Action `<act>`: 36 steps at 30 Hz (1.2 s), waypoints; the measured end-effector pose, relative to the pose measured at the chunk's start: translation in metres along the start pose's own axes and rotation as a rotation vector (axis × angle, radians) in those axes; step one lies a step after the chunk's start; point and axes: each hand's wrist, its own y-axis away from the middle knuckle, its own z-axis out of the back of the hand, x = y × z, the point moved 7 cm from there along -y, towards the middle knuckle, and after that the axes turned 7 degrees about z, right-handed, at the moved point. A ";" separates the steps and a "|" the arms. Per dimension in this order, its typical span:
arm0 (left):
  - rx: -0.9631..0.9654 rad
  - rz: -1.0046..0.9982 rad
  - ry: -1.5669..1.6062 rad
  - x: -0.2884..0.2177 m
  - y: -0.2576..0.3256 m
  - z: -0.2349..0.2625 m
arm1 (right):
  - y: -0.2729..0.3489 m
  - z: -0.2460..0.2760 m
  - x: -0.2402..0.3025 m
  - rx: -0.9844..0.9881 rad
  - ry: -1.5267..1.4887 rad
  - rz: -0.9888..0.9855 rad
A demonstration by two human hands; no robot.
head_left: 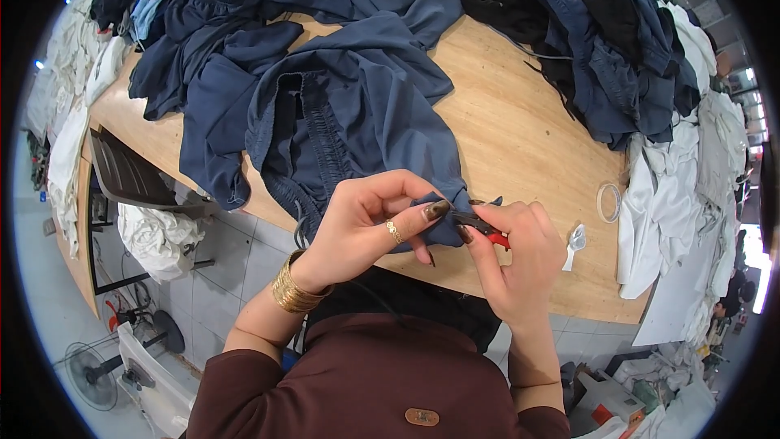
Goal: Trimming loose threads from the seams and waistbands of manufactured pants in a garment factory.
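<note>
Dark blue elastic-waist trousers (390, 106) lie spread over the near part of the table, with the gathered waistband toward the left. At the table's near edge, my left hand (357, 219) is closed in a pinch on a bunched bit of their cloth. Close beside it, my right hand (517, 258) is closed round small thread snips (497, 237) with a red and dark handle. The snips point left, their tips right at the pinched cloth. Whether the blades touch a thread is too small to tell.
More dark blue garments (219, 65) heap up at the far left of the wooden table (520, 138). Another dark pile (609, 65) sits far right, above white cloth (662, 203). A tape roll (608, 202) and a small white object (574, 245) lie on the right. A fan (91, 374) stands lower left.
</note>
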 end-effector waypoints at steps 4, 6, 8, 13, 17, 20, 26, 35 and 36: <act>0.004 0.010 0.003 0.000 0.000 0.001 | 0.001 0.001 -0.001 -0.012 0.002 -0.005; 0.007 0.012 0.012 0.001 0.000 0.001 | 0.000 0.001 -0.001 -0.009 0.010 -0.004; 0.014 0.014 0.005 0.002 -0.001 0.000 | -0.001 0.000 0.000 -0.006 0.004 -0.008; 0.022 0.004 0.000 0.002 0.000 0.000 | -0.002 -0.001 0.000 0.008 -0.003 -0.019; 0.027 -0.011 0.008 0.002 0.000 0.000 | -0.001 0.000 -0.001 -0.003 -0.088 -0.060; -0.011 -0.147 -0.080 -0.006 0.001 0.000 | 0.004 -0.001 -0.010 -0.076 -0.204 -0.167; -0.142 -0.554 -0.669 -0.024 0.011 0.003 | 0.006 -0.003 -0.010 -0.007 -0.235 -0.201; -0.137 -0.610 -0.699 -0.026 0.012 0.000 | 0.003 -0.001 -0.004 -0.025 -0.067 -0.047; -0.138 -0.608 -0.683 -0.026 0.012 0.001 | 0.003 -0.001 -0.004 -0.024 -0.067 -0.047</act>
